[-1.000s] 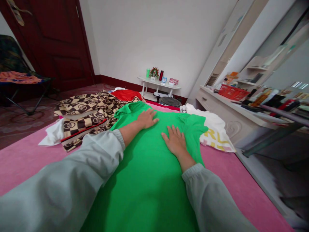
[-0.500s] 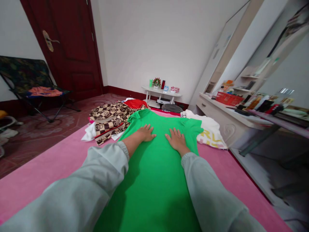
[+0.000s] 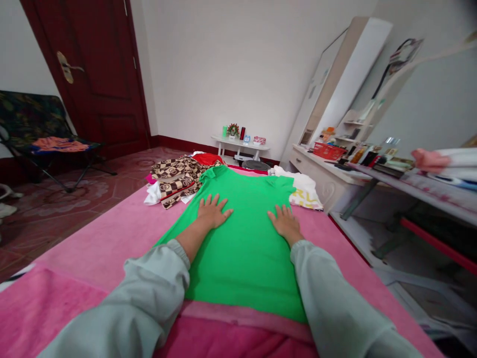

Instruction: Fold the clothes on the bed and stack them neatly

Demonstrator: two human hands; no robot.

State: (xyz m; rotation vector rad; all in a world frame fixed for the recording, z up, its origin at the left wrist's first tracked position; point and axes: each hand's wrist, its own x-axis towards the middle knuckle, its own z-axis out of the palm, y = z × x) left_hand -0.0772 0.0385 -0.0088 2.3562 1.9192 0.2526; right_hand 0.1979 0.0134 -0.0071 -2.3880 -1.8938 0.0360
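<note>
A bright green shirt (image 3: pixel 244 238) lies spread flat on a pink bed cover (image 3: pixel 93 248), collar pointing away from me. My left hand (image 3: pixel 212 211) rests palm down on the shirt's left side, fingers stretched out. My right hand (image 3: pixel 285 222) lies flat near the shirt's right edge, fingers apart too. Both arms wear light grey sleeves. Neither hand holds anything.
A brown checked garment (image 3: pixel 177 176), a red cloth (image 3: pixel 206 159) and a white printed shirt (image 3: pixel 303 189) lie beyond the green shirt. A white dresser (image 3: pixel 324 174) with a red basket (image 3: pixel 329 150) stands right. A folding chair (image 3: pixel 40 134) and dark door (image 3: pixel 97 74) are at left.
Both hands slid toward me and apart across the green shirt. The view pulled back, so the shirt's lower hem and the bed's near edge now show.
</note>
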